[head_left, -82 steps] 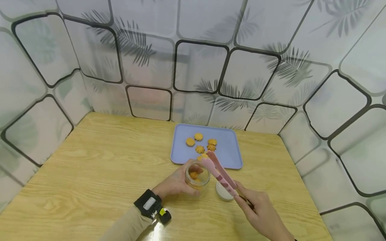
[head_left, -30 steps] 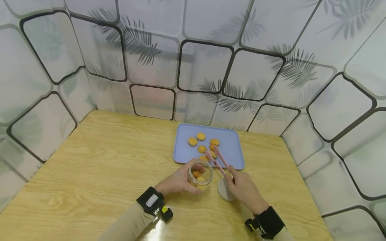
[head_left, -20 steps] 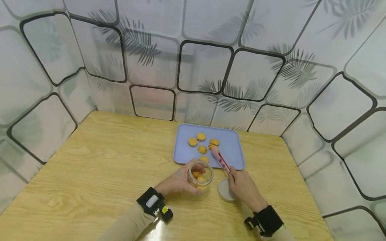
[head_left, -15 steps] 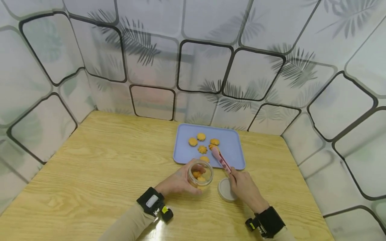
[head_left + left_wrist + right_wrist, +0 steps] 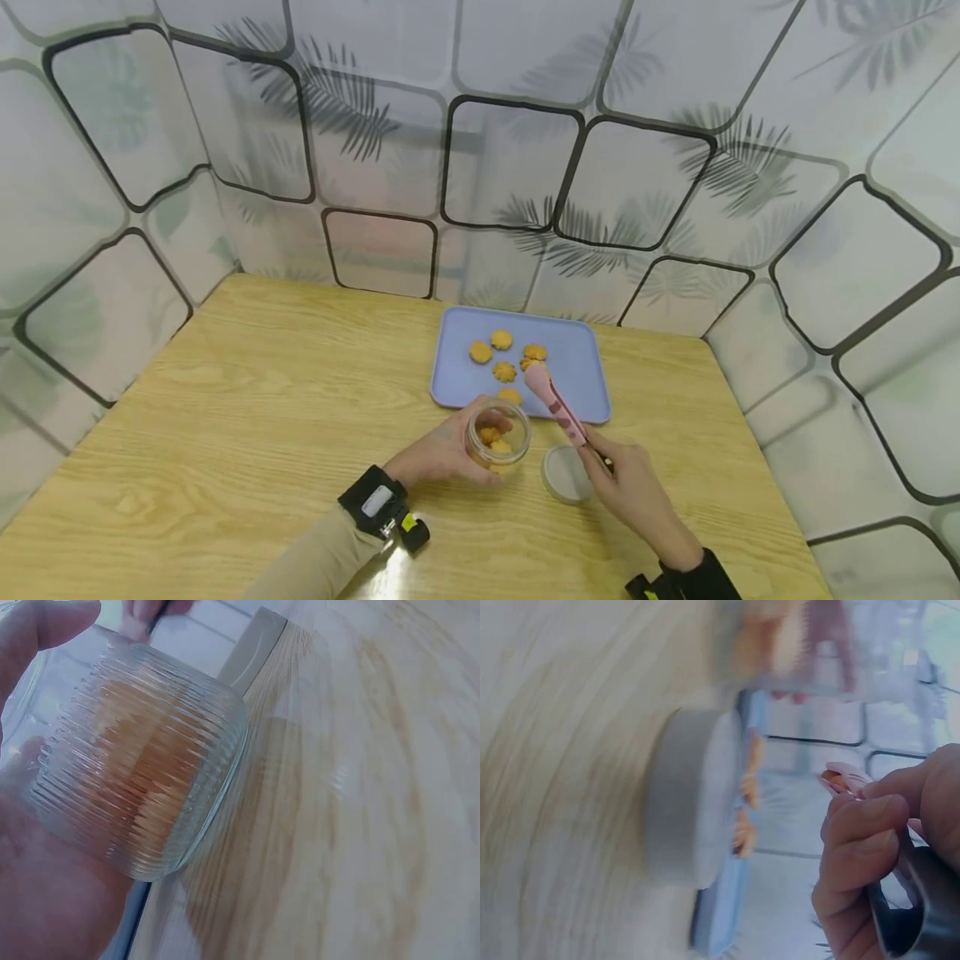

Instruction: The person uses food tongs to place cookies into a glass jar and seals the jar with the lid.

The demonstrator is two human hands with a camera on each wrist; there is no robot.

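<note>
My left hand (image 5: 442, 460) grips a clear glass jar (image 5: 199, 712) with ribbed walls, its mouth tilted up; several golden cookies (image 5: 142, 772) lie inside. Pink tongs (image 5: 557, 407) are pinched in my right hand (image 5: 633, 493), their arms pressed together. Between the tong tips an orange cookie (image 5: 835, 779) shows in the right wrist view, above table height. From the head view these tips overlap the blue tray (image 5: 577, 354), right of the jar. Several cookies (image 5: 504, 372) lie on that tray, one partly behind the tongs.
A round whitish lid (image 5: 566, 475) lies on the wooden table (image 5: 300, 375) just right of the jar, below the tongs. Patterned curtains (image 5: 375, 167) enclose the table's back and sides.
The tongs spread over the tray, pressed together on a cookie, and rose back toward me with my right hand. The earlier cookie left the tongs. The left hand kept its hold on the jar.
</note>
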